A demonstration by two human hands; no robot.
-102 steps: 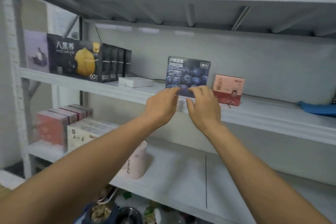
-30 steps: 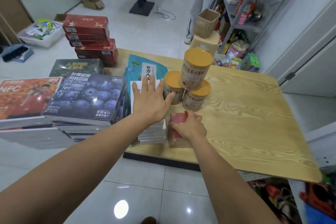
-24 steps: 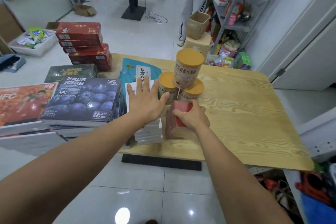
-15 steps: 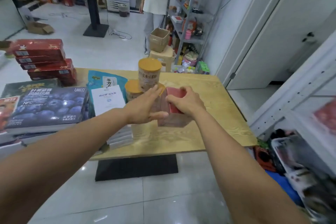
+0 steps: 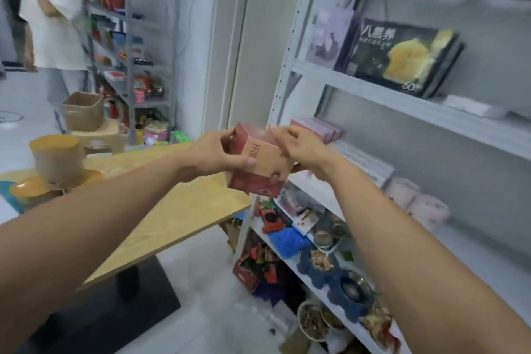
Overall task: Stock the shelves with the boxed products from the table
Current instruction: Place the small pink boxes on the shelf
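A small pink and red box (image 5: 263, 165) hangs in the air between the table and the grey shelf unit (image 5: 402, 98). My left hand (image 5: 214, 152) grips its left side, thumb across the front. My right hand (image 5: 298, 146) grips its right top edge. The box is tilted, its red lower face toward me. The wooden table (image 5: 178, 210) lies below and to the left, with the stacked yellow-lidded cans (image 5: 54, 164) on it. The other boxed products on the table are out of view.
On the shelf unit stand dark boxes with a yellow fruit picture (image 5: 402, 54), pink boxes (image 5: 319, 128) and a flat white box (image 5: 474, 106). Bowls and toys (image 5: 330, 261) fill the lowest shelf. A person in a white top (image 5: 54, 29) stands far left by another rack.
I have lifted the pink box off the table with both hands and turned right, from the table toward the shelf unit. The box now hangs at chest height near the shelves.
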